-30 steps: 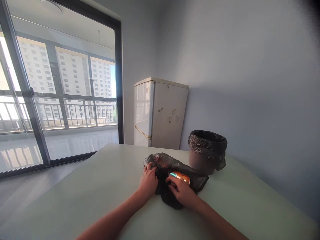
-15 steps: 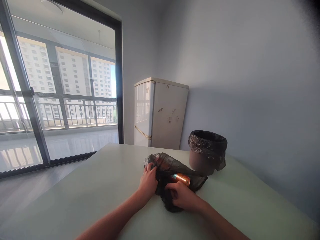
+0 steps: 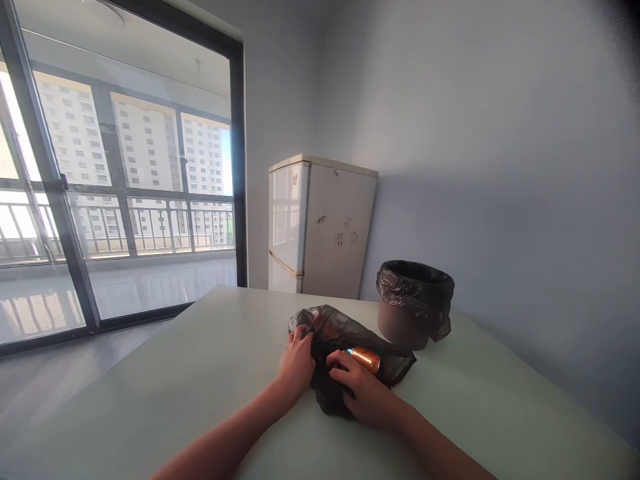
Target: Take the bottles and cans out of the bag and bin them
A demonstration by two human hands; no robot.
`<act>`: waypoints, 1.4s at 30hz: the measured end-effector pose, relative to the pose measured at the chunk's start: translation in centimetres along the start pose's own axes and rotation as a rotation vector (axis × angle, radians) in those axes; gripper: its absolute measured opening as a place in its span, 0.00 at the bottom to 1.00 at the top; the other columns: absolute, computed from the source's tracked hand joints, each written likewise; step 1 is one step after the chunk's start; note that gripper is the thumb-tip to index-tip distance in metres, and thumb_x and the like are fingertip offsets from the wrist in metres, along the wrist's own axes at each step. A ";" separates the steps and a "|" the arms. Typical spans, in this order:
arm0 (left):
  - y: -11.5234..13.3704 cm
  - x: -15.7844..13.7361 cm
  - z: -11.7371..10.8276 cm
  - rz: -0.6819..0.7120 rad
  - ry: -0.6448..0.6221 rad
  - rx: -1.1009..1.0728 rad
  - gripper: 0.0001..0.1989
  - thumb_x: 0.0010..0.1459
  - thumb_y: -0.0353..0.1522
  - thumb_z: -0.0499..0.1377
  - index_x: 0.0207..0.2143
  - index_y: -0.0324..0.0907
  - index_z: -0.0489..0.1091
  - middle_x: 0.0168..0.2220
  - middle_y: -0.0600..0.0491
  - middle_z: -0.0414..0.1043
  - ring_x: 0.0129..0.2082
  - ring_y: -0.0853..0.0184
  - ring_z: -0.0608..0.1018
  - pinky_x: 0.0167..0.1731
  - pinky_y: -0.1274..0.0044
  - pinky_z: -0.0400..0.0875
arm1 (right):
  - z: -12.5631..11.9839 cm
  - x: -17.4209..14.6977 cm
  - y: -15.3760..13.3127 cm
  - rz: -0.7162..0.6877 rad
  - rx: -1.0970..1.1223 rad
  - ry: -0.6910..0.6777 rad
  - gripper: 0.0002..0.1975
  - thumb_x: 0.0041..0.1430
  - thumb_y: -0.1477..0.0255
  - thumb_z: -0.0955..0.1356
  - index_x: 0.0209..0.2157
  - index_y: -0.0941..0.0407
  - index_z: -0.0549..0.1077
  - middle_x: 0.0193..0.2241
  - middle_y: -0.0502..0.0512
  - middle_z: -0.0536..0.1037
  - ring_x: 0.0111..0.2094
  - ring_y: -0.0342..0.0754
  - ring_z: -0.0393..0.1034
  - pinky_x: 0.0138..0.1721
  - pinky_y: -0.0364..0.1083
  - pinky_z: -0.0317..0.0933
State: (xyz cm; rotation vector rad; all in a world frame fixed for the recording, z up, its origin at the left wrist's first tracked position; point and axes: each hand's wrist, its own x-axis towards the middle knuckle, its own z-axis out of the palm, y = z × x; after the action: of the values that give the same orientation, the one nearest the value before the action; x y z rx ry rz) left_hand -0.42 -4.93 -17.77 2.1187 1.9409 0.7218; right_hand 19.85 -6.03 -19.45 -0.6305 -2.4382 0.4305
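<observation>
A thin black plastic bag [image 3: 330,393] lies crumpled on the table in front of me. An orange drink can [image 3: 366,360] shows through its opening, and something reddish lies under the film at the bag's far left, too veiled to name. My left hand [image 3: 298,357] grips the left side of the bag, fingers bent over the film. My right hand [image 3: 357,390] is at the near side of the opening, just below the can. Its fingers curl over the bag, with black film between them and the thumb; the fingertips are partly hidden.
A brown trash bin [image 3: 403,323] lined with a black bag stands on the pale green table [image 3: 240,347], beyond the bag to the right. Behind the table are a white refrigerator [image 3: 340,227] and, at left, a sliding glass door [image 3: 150,167].
My right hand has shifted slightly up and left, its fingers more extended over the bag. The bag's near fold has moved up a little. My left hand and the can have stayed put.
</observation>
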 end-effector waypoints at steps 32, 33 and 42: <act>-0.4 0.1 0.0 0.016 0.036 -0.045 0.24 0.55 0.24 0.56 0.54 0.46 0.74 0.62 0.47 0.65 0.57 0.56 0.70 0.58 0.70 0.66 | 0.3 -0.2 0.0 0.091 0.065 -0.171 0.17 0.52 0.84 0.65 0.39 0.55 0.80 0.32 0.51 0.80 0.33 0.45 0.72 0.39 0.42 0.63; -0.5 0.1 0.0 0.017 0.041 -0.043 0.24 0.56 0.24 0.55 0.54 0.46 0.74 0.62 0.47 0.66 0.57 0.56 0.70 0.58 0.70 0.66 | 0.2 -0.3 0.0 0.091 0.068 -0.188 0.19 0.52 0.84 0.64 0.39 0.55 0.80 0.30 0.50 0.79 0.31 0.44 0.71 0.37 0.42 0.62; -0.5 0.2 0.1 0.027 0.071 -0.038 0.24 0.58 0.22 0.52 0.53 0.44 0.75 0.60 0.47 0.66 0.54 0.57 0.72 0.56 0.69 0.66 | -0.6 -0.9 -0.2 -0.115 0.352 -0.450 0.14 0.50 0.77 0.69 0.39 0.54 0.82 0.39 0.55 0.76 0.39 0.48 0.71 0.44 0.45 0.67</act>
State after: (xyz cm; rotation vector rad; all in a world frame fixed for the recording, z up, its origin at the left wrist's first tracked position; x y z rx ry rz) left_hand -0.78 -4.64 -18.00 2.1279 1.9211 0.8428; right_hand 20.83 -6.57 -19.32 -0.2578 -2.6944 1.0175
